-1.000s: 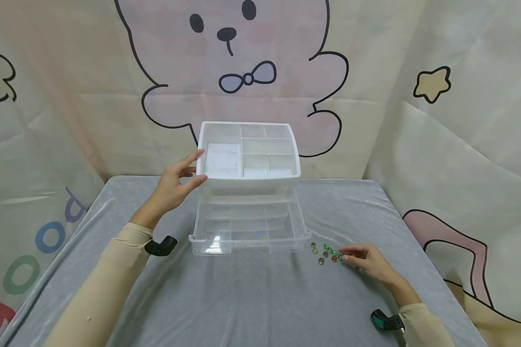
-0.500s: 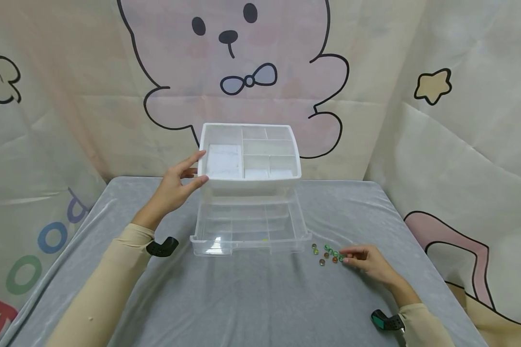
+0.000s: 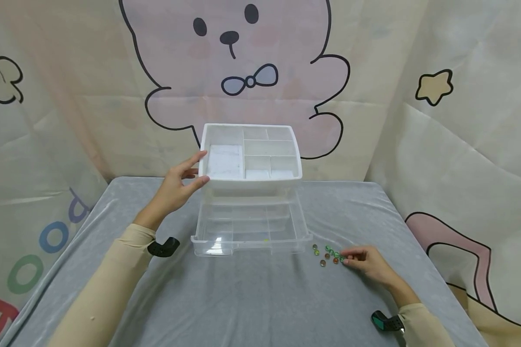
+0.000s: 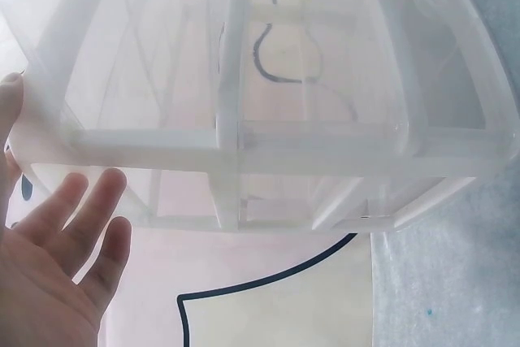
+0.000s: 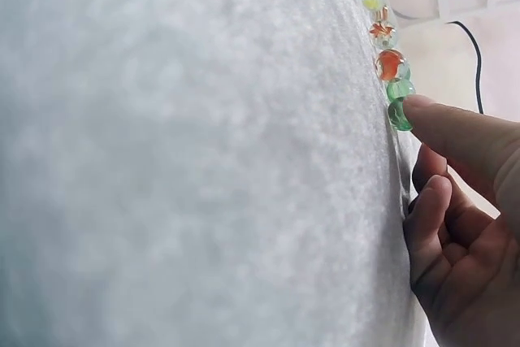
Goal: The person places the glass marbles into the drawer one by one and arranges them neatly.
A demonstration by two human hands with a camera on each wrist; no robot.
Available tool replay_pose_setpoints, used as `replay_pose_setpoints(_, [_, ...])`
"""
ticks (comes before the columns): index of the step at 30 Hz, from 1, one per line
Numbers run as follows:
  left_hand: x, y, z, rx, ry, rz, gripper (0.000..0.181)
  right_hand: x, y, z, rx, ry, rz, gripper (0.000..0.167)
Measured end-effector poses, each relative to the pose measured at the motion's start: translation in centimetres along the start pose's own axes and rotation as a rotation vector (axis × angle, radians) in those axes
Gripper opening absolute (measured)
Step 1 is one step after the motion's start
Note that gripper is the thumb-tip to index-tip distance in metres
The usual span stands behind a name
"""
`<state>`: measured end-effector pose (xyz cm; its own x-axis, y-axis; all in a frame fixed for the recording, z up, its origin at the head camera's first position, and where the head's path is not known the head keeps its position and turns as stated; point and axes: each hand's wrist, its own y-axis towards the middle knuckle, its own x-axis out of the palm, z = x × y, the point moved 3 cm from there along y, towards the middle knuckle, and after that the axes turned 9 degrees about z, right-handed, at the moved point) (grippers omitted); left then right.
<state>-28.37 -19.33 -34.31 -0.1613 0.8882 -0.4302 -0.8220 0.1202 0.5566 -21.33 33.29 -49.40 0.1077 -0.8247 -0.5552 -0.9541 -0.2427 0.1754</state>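
My left hand touches the left side of a white, clear-drawered storage box, thumb at the front corner and index finger by the upper rim. In the left wrist view, other fingers of this hand stay apart from the box's translucent side. On the cloth right of the box lie several glass marbles, green, orange and brownish. With thumb and index finger, my right hand pinches a green marble at the near right of the group. Its remaining fingers are curled, and the index tip is hidden in the right wrist view.
The box's top tray is divided into compartments. Below it a clear drawer is pulled out toward me, with a small yellow spot inside. A grey-blue cloth covers the table. Printed curtains hang behind and at both sides.
The whole head view has shifted slightly. Both hands, the box and the marbles keep practically the same places relative to each other.
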Motion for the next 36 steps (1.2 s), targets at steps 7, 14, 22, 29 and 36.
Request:
replay_pose_setpoints(7, [0.0,-0.2,-0.1,-0.013,-0.005,0.001,0.065,0.3,-0.1,-0.2,-0.024,0.007,0.004,0.016])
replay_pose_setpoints(14, [0.0,-0.2,-0.1,-0.026,-0.012,0.002,0.065,0.3,-0.2,-0.3,0.003,-0.016,0.015,0.016])
replay_pose_setpoints(22, [0.0,-0.1,0.0,-0.018,-0.014,0.001,0.064,0.0,-0.2,-0.3,0.062,-0.006,0.017,0.020])
replay_pose_setpoints(29, [-0.2,-0.1,0.1,-0.028,-0.016,0.005,0.065,-0.4,0.0,-0.3,0.091,-0.011,0.029,0.022])
replay_pose_setpoints(36, [-0.1,-0.1,-0.1,-0.029,-0.007,-0.002,0.065,-0.8,0.1,-0.7,0.081,0.004,0.057,0.023])
